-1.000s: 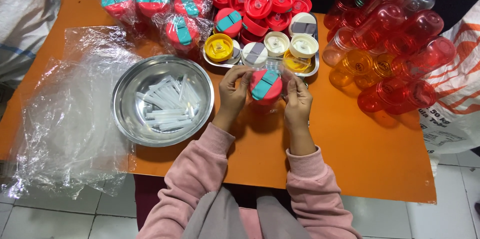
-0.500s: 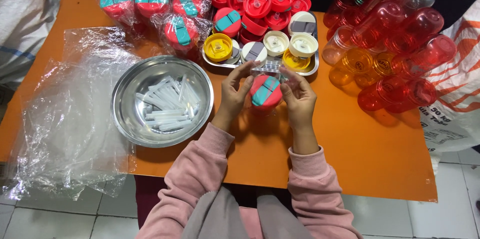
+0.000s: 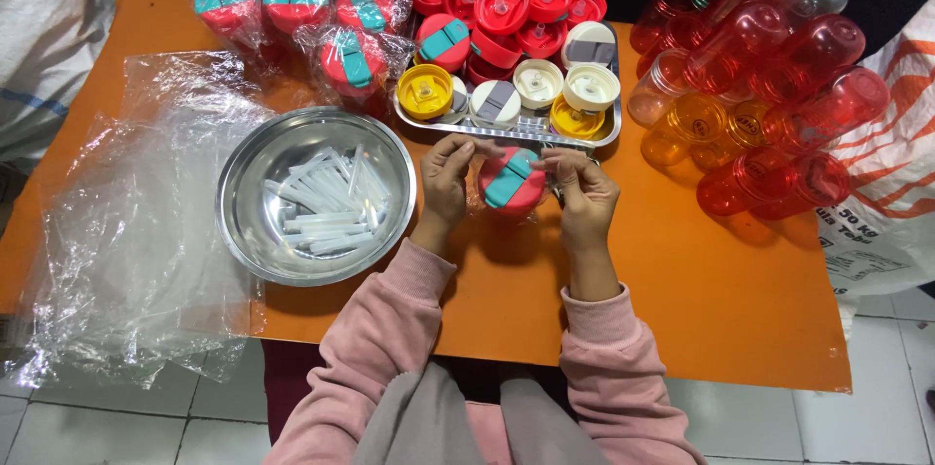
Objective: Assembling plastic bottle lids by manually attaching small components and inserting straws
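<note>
Both hands, left hand (image 3: 445,176) and right hand (image 3: 584,194), pinch the red lid (image 3: 510,183) between fingertips, tray (image 3: 604,137) at 12 o'clock, steel bowl (image 3: 255,173) at 9 o'clock within reach.

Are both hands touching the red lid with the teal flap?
Touching. Head view: left hand and right hand grip opposite sides of the red lid.

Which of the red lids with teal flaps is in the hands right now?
The red lid between the left hand and right hand, below the tray; other teal-flapped lids sit farther back.
</note>
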